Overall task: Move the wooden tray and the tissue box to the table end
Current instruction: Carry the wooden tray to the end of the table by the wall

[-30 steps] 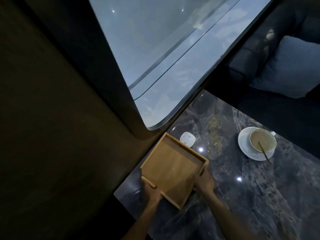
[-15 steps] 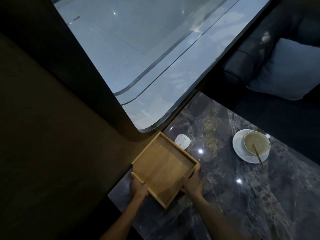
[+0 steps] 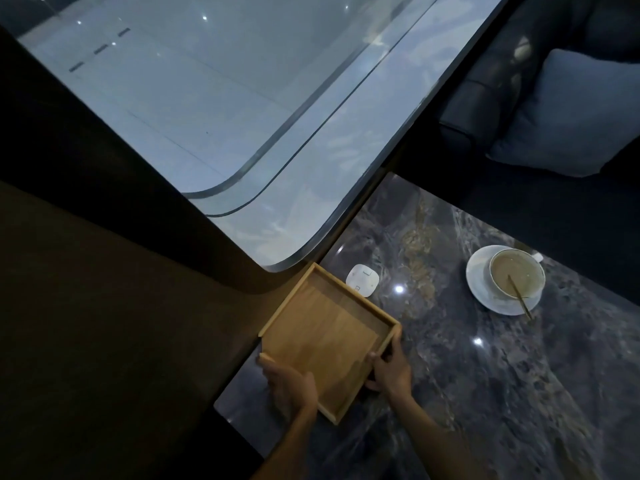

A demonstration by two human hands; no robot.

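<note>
A square wooden tray (image 3: 325,337) with a low rim lies empty at the left end of the dark marble table (image 3: 467,393), right beside the window ledge. My left hand (image 3: 289,386) grips its near left corner. My right hand (image 3: 391,370) holds the rim on its right side, fingers curled over the edge. No tissue box is in view.
A small white rounded device (image 3: 362,279) lies just beyond the tray's far edge. A white cup with a brown drink and a stirrer (image 3: 516,273) stands on a saucer (image 3: 479,289) to the right. A dark sofa with a grey cushion (image 3: 575,112) is beyond the table.
The tray has slid a little further left toward the table's end and the window ledge, both hands still on it. The camera view has drifted slightly.
</note>
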